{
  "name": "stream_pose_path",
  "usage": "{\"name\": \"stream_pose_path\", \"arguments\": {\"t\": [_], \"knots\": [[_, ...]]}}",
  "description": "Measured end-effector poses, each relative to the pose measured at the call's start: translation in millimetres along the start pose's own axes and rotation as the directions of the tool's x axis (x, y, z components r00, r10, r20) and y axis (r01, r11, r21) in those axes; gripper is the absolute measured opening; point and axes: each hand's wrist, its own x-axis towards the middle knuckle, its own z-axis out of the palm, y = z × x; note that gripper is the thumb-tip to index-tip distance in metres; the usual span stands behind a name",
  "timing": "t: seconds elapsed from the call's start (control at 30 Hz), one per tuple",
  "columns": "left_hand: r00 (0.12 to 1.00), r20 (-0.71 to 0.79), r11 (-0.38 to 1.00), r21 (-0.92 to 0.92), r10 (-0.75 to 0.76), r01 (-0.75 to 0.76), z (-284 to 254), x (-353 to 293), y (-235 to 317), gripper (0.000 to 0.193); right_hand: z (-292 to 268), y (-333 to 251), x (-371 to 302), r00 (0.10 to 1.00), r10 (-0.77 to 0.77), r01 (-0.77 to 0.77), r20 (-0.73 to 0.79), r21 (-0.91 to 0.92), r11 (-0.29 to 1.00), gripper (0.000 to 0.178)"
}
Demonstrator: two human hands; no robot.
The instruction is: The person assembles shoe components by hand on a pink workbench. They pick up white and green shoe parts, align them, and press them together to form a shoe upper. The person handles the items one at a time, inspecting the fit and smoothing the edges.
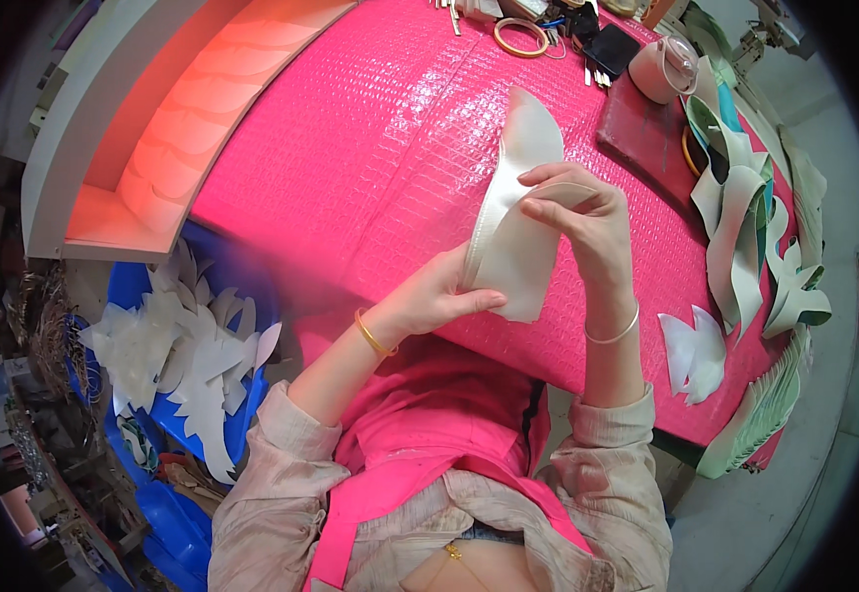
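Note:
Above the pink worktop I hold a cream, leather-like piece [520,259] with a curved outline, a pointed far end and a row of stitching along its left edge. My left hand [436,294] grips its lower left side, with the thumb lying across the front and the other fingers hidden behind. At the upper right, my right hand [587,219] pinches a curled flap of the same piece between thumb and fingers. The piece is held up off the table, its far tip pointing away from me.
The pink textured worktop [351,158] carries thin white cut pieces [694,355] and a pile of cream strips with green backs [740,232] at right. Further back are a dark red slab [642,133], a roll of tape [521,37] and a pink container [661,69]. An orange-lit box [119,212] stands left, above a blue bin [242,419] of white scraps.

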Motion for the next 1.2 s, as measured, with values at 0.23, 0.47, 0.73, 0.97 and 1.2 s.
{"name": "stream_pose_path", "arguments": {"t": [0.23,0.47,0.73,0.97,1.2], "knots": [[0.999,-0.042,0.999,-0.049,-0.014,0.012,3.5,-8.0,3.0,0.065,2.2,8.0,-9.1,0.997,0.046,-0.034,0.056,-0.201,0.979,0.011],[0.983,-0.182,0.965,-0.259,-0.017,-0.031,17.3,14.5,4.4,0.075,3.2,12.4,-7.3,0.985,-0.105,0.155,0.135,-0.434,0.887,0.025],[0.984,-0.164,0.988,-0.128,0.065,-0.086,24.1,0.5,1.4,0.090,-25.9,33.8,14.2,0.911,0.032,-0.109,-0.411,-0.165,0.980,0.053],[0.983,-0.178,0.990,0.137,0.049,-0.024,26.8,-4.5,-5.4,0.089,-16.8,27.8,-31.5,0.959,0.227,-0.194,-0.167,0.190,0.962,0.024],[0.926,-0.372,0.987,-0.109,0.070,-0.118,38.1,4.7,-7.3,0.065,-15.7,27.0,-14.7,0.844,0.109,0.021,-0.526,0.236,0.971,0.024]]}}
